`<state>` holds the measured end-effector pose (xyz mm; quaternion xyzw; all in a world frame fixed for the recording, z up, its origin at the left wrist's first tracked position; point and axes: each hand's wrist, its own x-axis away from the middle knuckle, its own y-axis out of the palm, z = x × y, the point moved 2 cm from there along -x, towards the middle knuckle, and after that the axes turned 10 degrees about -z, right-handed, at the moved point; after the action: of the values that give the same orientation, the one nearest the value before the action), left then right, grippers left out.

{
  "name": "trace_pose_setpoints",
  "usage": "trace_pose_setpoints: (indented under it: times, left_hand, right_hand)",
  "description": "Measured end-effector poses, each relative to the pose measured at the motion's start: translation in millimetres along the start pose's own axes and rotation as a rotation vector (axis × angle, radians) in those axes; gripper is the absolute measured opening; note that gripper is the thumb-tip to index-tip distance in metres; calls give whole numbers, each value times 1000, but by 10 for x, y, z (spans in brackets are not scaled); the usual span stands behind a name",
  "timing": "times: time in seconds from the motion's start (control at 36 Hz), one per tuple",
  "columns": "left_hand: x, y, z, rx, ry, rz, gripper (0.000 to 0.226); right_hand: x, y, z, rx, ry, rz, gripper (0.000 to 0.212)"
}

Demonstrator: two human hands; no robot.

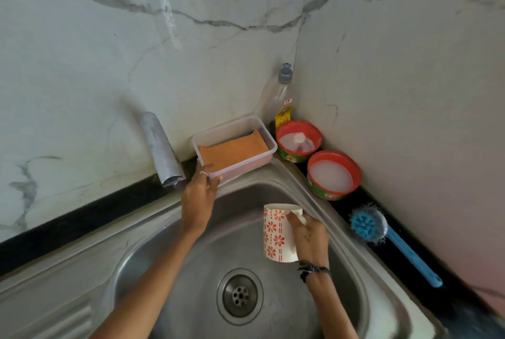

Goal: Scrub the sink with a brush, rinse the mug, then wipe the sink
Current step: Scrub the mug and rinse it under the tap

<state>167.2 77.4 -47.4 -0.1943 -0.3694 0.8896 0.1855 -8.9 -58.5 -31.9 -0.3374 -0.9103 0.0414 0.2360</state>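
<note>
While the right hand (308,237) grips the handle of the white mug (277,232) with red flower print, holding it upright above the steel sink (191,270), the left hand (199,196) touches the near corner of a clear plastic box (235,144) with relaxed fingers. An orange cloth (232,151) lies in this box. The blue brush (382,232) lies on the black counter (68,223), right of the sink. The labels on the dish soap bottle (282,98) and two red tubs (299,141) are too small to read.

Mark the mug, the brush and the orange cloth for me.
mug (276,232), head view, on its flowered side wall.
brush (366,225), head view, on the blue bristle head.
orange cloth (232,151), head view, on its flat middle.
</note>
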Motion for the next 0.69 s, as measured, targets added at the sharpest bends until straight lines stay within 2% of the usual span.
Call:
trace_pose_setpoints:
  times: [0.06, 0.11, 0.25, 0.33, 0.39, 0.47, 0.61, 0.69]
  left_hand:
    - [124, 91, 32, -47, 30, 65, 51]
    - [291, 220, 63, -146, 151, 84, 56]
    - [476, 618, 98, -273, 504, -310, 53]
    - [267, 817, 75, -452, 676, -476, 80]
    - [47, 884, 94, -461, 683, -545, 87]
    - [-267, 965, 123, -508, 655, -585, 76]
    - [-426, 1191, 157, -528, 517, -644, 79]
    - [-312, 1269, 245, -488, 495, -660, 86]
  right_hand:
    - [19, -37, 28, -2, 23, -8, 22]
    - [48, -86, 54, 17, 38, -11, 22]
    - [47, -231, 103, 64, 90, -19, 20]
    - [-38, -265, 48, 154, 127, -91, 17]
    - [-130, -258, -39, 236, 131, -148, 21]
    - [-255, -235, -141, 189, 107, -172, 24]
    - [-252, -305, -80, -192, 90, 11, 14]
    - [-68, -398, 35, -313, 107, 121, 19]
